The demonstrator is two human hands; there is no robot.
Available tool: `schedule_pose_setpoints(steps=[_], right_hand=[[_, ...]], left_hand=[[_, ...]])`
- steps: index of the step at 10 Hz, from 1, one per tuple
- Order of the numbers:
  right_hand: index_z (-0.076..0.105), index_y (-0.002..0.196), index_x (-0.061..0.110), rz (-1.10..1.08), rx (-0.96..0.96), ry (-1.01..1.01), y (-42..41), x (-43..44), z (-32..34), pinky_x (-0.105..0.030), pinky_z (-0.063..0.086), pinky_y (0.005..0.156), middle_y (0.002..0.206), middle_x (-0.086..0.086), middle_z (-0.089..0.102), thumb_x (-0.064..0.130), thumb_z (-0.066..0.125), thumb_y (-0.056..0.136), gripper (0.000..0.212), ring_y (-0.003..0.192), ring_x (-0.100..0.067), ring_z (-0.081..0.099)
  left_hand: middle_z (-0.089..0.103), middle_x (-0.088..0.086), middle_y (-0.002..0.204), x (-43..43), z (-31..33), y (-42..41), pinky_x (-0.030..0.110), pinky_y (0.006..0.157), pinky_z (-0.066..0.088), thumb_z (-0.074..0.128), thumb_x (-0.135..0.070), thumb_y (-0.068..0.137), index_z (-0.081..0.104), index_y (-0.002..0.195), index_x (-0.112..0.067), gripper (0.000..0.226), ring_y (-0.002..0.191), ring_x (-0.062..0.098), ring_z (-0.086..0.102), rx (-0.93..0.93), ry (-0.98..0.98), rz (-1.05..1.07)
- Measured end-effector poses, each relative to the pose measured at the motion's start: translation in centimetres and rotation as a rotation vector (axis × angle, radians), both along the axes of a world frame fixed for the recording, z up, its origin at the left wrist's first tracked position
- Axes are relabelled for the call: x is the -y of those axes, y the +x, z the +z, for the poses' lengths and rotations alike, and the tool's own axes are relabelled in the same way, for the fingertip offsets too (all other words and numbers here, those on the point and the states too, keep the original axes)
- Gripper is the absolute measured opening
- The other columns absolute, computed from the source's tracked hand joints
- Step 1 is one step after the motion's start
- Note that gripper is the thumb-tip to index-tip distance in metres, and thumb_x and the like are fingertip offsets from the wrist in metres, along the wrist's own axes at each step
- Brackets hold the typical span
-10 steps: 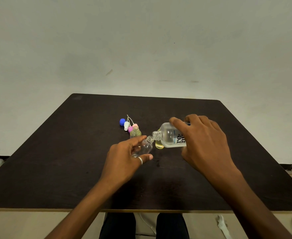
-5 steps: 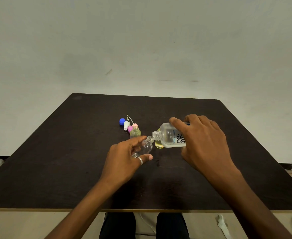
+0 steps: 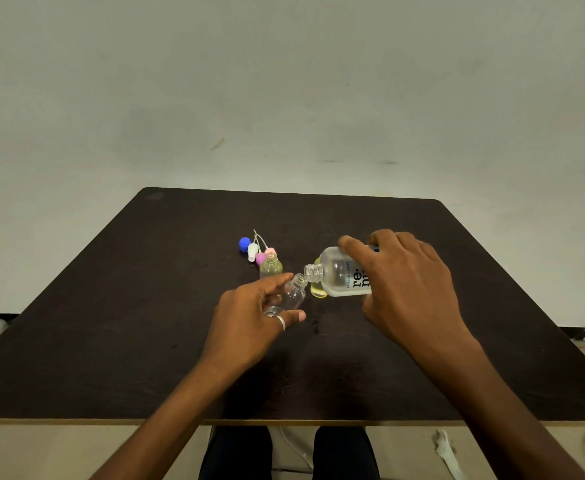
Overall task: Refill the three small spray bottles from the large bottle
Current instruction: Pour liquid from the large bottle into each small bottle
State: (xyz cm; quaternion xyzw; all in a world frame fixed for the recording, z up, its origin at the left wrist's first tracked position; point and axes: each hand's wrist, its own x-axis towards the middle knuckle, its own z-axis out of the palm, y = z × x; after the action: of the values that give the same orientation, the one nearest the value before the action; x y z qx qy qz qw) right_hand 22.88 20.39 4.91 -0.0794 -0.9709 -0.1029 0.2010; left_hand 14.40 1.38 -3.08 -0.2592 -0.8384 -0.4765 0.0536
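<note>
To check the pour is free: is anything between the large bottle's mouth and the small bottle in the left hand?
Nothing visible. The large bottle and the small bottle both have bare necks, almost touching; the caps lie farther back on the table.

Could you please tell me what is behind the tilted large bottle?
A small bottle of yellowish liquid sits behind the large bottle. Only its base shows clearly; the large bottle covers the rest, so its opening cannot be seen.

I see a dark worktop (image 3: 145, 306), matt, with fine wood grain. The small bottle (image 3: 293, 296) at frame centre is clear glossy plastic, the large bottle (image 3: 336, 276) looks cloudy; the ring (image 3: 281, 322) is shiny metal.
</note>
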Motion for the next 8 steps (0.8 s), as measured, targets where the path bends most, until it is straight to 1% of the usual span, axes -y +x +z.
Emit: schedule_pose_setpoints(steps=[2,3,4,7,8], right_hand=[[0.037,0.139,0.038,-0.008,0.002,0.004,-0.04,-0.01,-0.17,-0.039,0.044,0.097,0.129,-0.003,0.055,0.028,0.079,0.072,0.080,0.119,-0.026,0.051],[0.039,0.138,0.037,-0.007,-0.001,0.011,-0.12,-0.06,-0.24,-0.040,0.045,0.095,0.126,-0.004,0.056,0.027,0.081,0.070,0.080,0.117,-0.027,0.053],[0.037,0.139,0.038,-0.005,0.002,0.014,-0.10,-0.06,-0.16,-0.039,0.044,0.096,0.128,-0.003,0.054,0.028,0.079,0.072,0.080,0.119,-0.026,0.051],[0.035,0.140,0.038,-0.003,0.005,0.005,-0.01,0.04,-0.06,-0.039,0.042,0.098,0.130,-0.003,0.053,0.027,0.077,0.074,0.080,0.120,-0.026,0.049],[0.035,0.141,0.038,-0.001,0.006,0.004,0.00,0.01,-0.07,-0.039,0.042,0.098,0.131,-0.003,0.053,0.028,0.078,0.074,0.080,0.121,-0.026,0.049]], left_hand=[[0.071,-0.011,0.118,0.07,0.02,0.06,0.023,0.094,0.053,0.087,-0.037,0.069,0.059,0.133,-0.035,0.069,0.103,-0.003,0.065,-0.003,-0.011,-0.003],[0.071,-0.012,0.118,0.05,-0.03,0.00,0.015,0.091,0.050,0.087,-0.037,0.070,0.059,0.133,-0.036,0.068,0.101,-0.005,0.065,-0.004,-0.017,-0.006],[0.071,-0.014,0.118,0.05,-0.01,-0.03,0.013,0.089,0.048,0.086,-0.037,0.071,0.059,0.133,-0.037,0.068,0.100,-0.007,0.064,-0.002,-0.021,-0.007],[0.072,-0.014,0.116,0.07,-0.04,0.05,0.012,0.089,0.050,0.087,-0.036,0.071,0.060,0.132,-0.035,0.067,0.099,-0.007,0.065,-0.011,-0.014,-0.012],[0.072,-0.014,0.116,0.12,-0.11,0.04,0.017,0.092,0.052,0.087,-0.037,0.070,0.060,0.132,-0.036,0.067,0.100,-0.007,0.065,-0.007,-0.011,-0.011]])
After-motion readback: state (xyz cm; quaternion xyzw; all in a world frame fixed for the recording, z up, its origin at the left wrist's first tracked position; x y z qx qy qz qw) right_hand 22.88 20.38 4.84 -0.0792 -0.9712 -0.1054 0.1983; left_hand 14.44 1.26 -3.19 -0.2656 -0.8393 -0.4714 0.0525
